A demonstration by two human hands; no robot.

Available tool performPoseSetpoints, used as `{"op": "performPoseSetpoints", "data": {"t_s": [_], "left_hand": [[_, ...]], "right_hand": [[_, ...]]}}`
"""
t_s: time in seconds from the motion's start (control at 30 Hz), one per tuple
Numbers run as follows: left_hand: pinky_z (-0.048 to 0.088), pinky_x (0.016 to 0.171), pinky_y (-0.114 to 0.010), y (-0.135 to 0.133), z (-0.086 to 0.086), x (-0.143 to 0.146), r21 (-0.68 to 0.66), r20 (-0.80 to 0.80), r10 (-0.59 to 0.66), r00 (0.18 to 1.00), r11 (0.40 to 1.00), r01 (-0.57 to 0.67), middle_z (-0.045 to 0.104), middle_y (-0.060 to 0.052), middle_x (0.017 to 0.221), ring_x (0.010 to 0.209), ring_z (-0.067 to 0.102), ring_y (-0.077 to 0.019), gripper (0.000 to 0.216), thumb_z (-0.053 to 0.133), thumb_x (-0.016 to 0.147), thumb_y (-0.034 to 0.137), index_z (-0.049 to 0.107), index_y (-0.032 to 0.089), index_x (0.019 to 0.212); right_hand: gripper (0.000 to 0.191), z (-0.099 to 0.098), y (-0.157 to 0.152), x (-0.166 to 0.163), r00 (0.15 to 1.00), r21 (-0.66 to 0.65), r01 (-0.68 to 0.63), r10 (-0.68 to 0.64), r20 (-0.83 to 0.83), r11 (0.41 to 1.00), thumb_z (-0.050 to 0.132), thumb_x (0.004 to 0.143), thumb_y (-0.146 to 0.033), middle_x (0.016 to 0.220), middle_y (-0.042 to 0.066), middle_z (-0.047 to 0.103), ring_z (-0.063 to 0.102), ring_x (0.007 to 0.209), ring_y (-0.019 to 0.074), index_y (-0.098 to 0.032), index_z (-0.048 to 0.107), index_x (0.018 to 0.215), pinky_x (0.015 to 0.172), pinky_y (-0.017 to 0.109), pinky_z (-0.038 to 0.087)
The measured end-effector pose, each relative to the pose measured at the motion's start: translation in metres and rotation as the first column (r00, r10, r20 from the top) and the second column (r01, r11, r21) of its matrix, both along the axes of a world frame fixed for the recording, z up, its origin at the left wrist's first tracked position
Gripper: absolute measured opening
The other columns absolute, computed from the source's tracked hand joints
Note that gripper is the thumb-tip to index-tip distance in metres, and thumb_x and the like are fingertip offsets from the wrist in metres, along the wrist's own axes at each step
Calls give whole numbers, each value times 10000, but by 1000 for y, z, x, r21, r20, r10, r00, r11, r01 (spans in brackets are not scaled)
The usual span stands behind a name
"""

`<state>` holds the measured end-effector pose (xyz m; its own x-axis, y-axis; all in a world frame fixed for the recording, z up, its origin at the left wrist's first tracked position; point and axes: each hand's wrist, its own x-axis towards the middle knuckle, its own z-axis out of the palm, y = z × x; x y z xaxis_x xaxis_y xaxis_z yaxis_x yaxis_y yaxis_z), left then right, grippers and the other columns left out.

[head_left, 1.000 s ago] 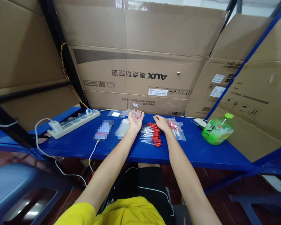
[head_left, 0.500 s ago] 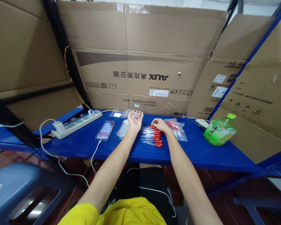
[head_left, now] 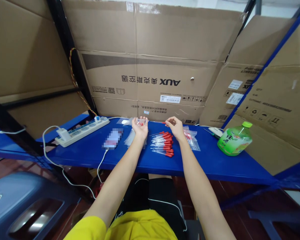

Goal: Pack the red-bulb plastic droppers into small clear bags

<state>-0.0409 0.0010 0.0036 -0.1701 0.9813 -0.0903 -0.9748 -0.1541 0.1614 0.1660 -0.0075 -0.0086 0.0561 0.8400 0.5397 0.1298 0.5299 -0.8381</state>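
Note:
My left hand (head_left: 139, 127) is raised palm-up over the blue shelf (head_left: 130, 156), its fingers curled round a small clear bag with red-capped tubes inside. My right hand (head_left: 174, 127) is lifted above the pile of clear tubes with red caps (head_left: 163, 144) and pinches one such tube (head_left: 165, 123) between thumb and fingers. A clear bag holding more red-capped tubes (head_left: 191, 138) lies just right of my right wrist. Empty clear bags (head_left: 130, 138) lie under my left wrist.
A white power strip (head_left: 83, 131) with a charger and cables sits at the left, a phone (head_left: 111, 138) beside it. A green drink bottle (head_left: 233, 139) lies at the right, near a small white device (head_left: 215, 131). Large cardboard boxes (head_left: 150, 66) wall off the back.
My right hand has risen off the tube pile with one tube pinched and moved toward the left hand. My left hand has shifted slightly left and closed more round its bag.

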Motion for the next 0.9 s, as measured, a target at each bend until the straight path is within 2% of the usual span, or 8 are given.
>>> {"op": "performPoseSetpoints", "data": {"t_s": [0.17,0.4,0.57,0.63,0.73,0.83,0.9], "left_hand": [[571,831,-306,2,-2,3,-20,-23,35,999,999,-36,591,-1,838,754,631,-120,169,585,920,321,463,221,858],[576,842,-320,-7,-3,24,-3,-90,-68,994,998,68,629,-19,838,760,649,-136,74,588,911,251,535,207,882],[589,828,-331,-9,-4,26,-6,-60,-107,992,994,107,642,-35,839,767,658,-151,56,576,896,236,532,204,883],[595,837,-345,-9,-5,25,-11,-36,-128,991,992,128,636,-37,835,777,660,-156,76,576,895,248,514,208,876],[600,846,-365,-6,-8,29,-38,-31,-142,989,989,141,611,-24,813,756,651,-152,91,560,903,264,491,216,869],[596,785,-327,-3,-14,35,-103,-68,-139,988,986,131,580,-17,788,696,625,-140,101,535,918,285,488,216,863],[591,749,-313,-1,-19,39,-138,-105,-155,982,980,140,578,-30,798,699,626,-148,126,530,926,316,498,213,861]], "right_hand": [[327,9,-13,-16,993,43,-107,109,-49,993,831,743,-471,809,24,728,716,773,201,-213,666,860,806,361,594],[315,9,-22,-37,977,34,-210,209,32,977,847,733,-469,899,60,774,732,859,229,-207,727,860,893,389,583],[305,2,-23,-40,954,-2,-297,297,50,955,818,755,-445,964,68,791,744,936,239,-202,747,925,936,396,577],[284,0,-22,-41,957,4,-275,274,94,961,795,776,-431,983,68,790,742,950,239,-202,749,938,935,392,575],[194,0,-22,-43,943,67,-197,170,287,978,736,833,-381,975,66,784,720,932,231,-208,762,916,931,388,555],[129,4,-26,-43,869,149,-133,43,493,980,697,869,-328,926,55,774,674,922,226,-225,771,892,925,380,515],[130,7,-30,-42,829,128,-126,34,558,984,690,879,-329,901,34,768,664,896,211,-236,768,925,901,353,498]]}}
